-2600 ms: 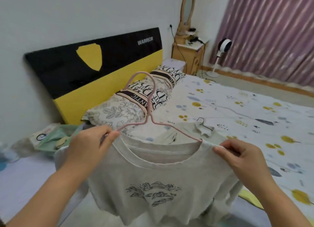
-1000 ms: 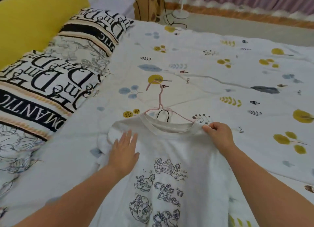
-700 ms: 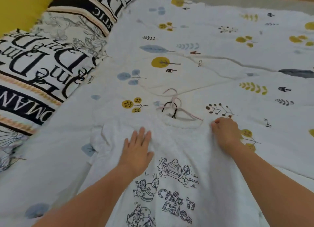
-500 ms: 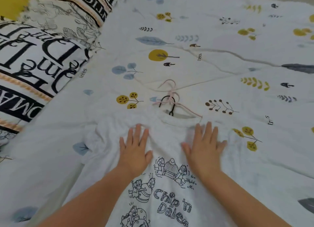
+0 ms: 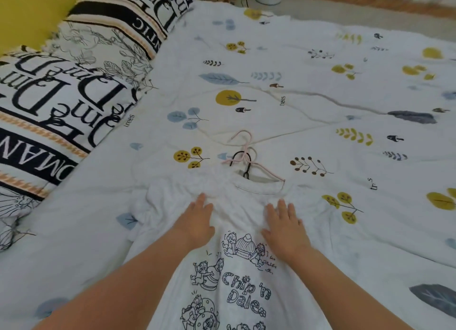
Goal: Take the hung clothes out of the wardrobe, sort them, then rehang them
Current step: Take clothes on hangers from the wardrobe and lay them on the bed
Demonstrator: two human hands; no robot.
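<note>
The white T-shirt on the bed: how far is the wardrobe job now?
Done: the white T-shirt is out of the wardrobe and lies on the bed sheet, its pink hanger still in the collar. A black hanger pokes out beneath. In hand: the left hand and right hand press flat on its chest. Left: sorting and rehanging.

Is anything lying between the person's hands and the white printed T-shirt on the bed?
Nothing visible. The left hand and right hand lie flat, directly on the white T-shirt just below its collar. The pink hanger and a black hanger poke out beyond the neckline, clear of both hands.
</note>
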